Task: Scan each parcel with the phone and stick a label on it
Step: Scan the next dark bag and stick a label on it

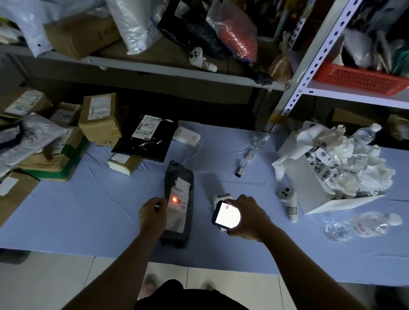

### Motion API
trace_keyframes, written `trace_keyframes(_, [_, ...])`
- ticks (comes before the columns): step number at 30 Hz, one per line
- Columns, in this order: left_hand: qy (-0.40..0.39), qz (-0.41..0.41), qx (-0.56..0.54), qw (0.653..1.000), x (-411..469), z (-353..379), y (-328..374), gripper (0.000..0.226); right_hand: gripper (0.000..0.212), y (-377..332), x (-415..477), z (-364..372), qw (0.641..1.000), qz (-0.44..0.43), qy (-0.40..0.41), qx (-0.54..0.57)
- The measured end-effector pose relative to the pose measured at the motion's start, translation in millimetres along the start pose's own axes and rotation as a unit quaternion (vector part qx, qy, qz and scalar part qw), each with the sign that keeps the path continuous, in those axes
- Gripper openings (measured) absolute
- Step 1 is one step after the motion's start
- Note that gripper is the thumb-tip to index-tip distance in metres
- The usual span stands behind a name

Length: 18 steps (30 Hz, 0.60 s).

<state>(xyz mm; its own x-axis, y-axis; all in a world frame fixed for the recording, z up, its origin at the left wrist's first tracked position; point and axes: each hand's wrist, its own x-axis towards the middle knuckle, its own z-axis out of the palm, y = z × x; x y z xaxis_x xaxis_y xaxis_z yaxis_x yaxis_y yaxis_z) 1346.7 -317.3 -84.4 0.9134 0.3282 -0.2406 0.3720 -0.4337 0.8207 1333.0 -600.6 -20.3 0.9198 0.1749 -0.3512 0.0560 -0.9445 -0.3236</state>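
Grey parcel [177, 174] lay on table [90, 196], long axis near-far. Left grip [152, 213] pinched its left edge. Right grip [250, 219] curled round lit phone [226, 214], just right of parcel, not touching. Red scan spot [174, 199] sat on parcel's label [178, 210]. Label roll [221, 197] lay just beyond phone, so right grip judged nearer for sticking.

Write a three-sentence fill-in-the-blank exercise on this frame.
1. The right hand holds the phone to the ___ of the grey parcel.
2. The left hand holds the grey parcel, whose label shows a ___ dot of light.
3. The table's cloth is ___.
Missing words: right; red; blue.
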Motion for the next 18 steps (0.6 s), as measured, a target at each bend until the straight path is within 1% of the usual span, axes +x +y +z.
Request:
trace_keyframes(5, [0.012, -0.019, -0.016, 1.000, -2.0, 0.4, 0.4, 0.018, 0.096, 5.1, 0.6, -1.0, 1.000, 0.003, 0.018, 0.012])
trace_keyframes(8, [0.023, -0.005, 0.002, 1.000, -3.5, 2.2, 0.4, 0.017, 0.096, 10.8, 3.0, -0.3, 1.000, 0.006, 0.009, 0.008])
trace_keyframes(10, [0.035, -0.019, 0.010, 0.999, -4.9, 2.2, 2.8, 0.014, 0.096, 16.7, 4.9, 3.5, 0.999, 0.020, 0.012, 0.025])
trace_keyframes(11, [0.047, -0.024, 0.030, 0.998, -5.2, 1.9, 4.2, 0.015, 0.094, 20.1, 5.9, 6.2, 0.998, 0.031, 0.023, 0.040])
trace_keyframes(13, [0.063, -0.011, 0.114, 0.991, -4.7, 3.5, 8.0, 0.025, 0.090, 29.1, 7.7, 13.2, 0.993, 0.073, 0.059, 0.076])
trace_keyframes(15, [0.058, 0.007, 0.189, 0.980, -5.1, 7.1, 14.6, 0.032, 0.089, 41.0, 9.4, 20.8, 0.980, 0.136, 0.092, 0.113])
trace_keyframes(18, [0.034, 0.019, 0.222, 0.974, -8.3, 14.9, 22.7, 0.033, 0.085, 57.8, 10.9, 33.4, 0.961, 0.217, 0.112, 0.130])
